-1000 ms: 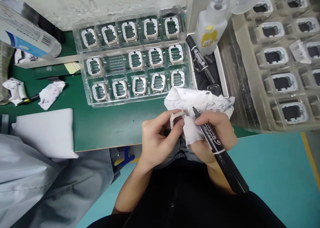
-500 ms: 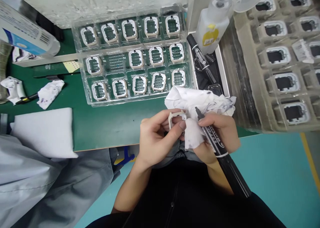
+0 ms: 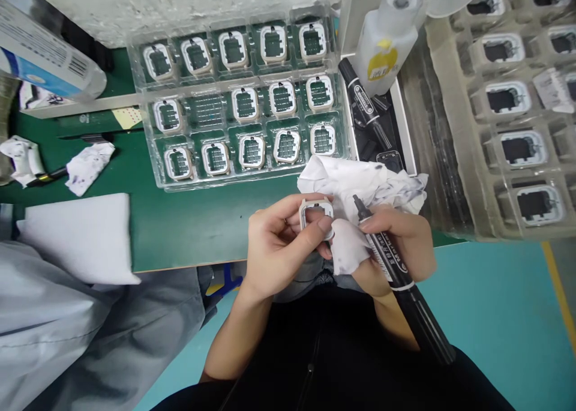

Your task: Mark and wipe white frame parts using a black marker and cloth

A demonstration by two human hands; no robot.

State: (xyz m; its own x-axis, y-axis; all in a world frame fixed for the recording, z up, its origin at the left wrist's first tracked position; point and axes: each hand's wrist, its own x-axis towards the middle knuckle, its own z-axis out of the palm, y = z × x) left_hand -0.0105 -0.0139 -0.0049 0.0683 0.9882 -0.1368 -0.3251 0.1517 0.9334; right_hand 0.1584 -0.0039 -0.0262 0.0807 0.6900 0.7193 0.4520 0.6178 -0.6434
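My left hand (image 3: 281,243) pinches a pale watch case frame (image 3: 304,214) between thumb and fingers, over the bench's front edge. In my right hand (image 3: 400,243) is a black marker (image 3: 389,261), uncapped, its dark tip pointing up and left. The same hand also has a white cloth (image 3: 348,248), which hangs between the two hands beside the frame. Just beyond lies a crumpled, stained white cloth (image 3: 360,180). A clear plastic tray (image 3: 209,112) with several similar frames stands behind the hands; one pocket in its middle row holds no frame.
At right, stacked clear trays (image 3: 454,99) hold more frames. A box (image 3: 406,129) contains another marker (image 3: 360,93), with a pump bottle (image 3: 389,51) beside it. To the left are a large bottle (image 3: 45,57), a folded white cloth (image 3: 81,237) and another person's grey clothing (image 3: 90,339).
My left hand and the frame have shifted slightly left, opening a small gap from the white cloth. The marker stays in my right hand, and the view has moved a little.
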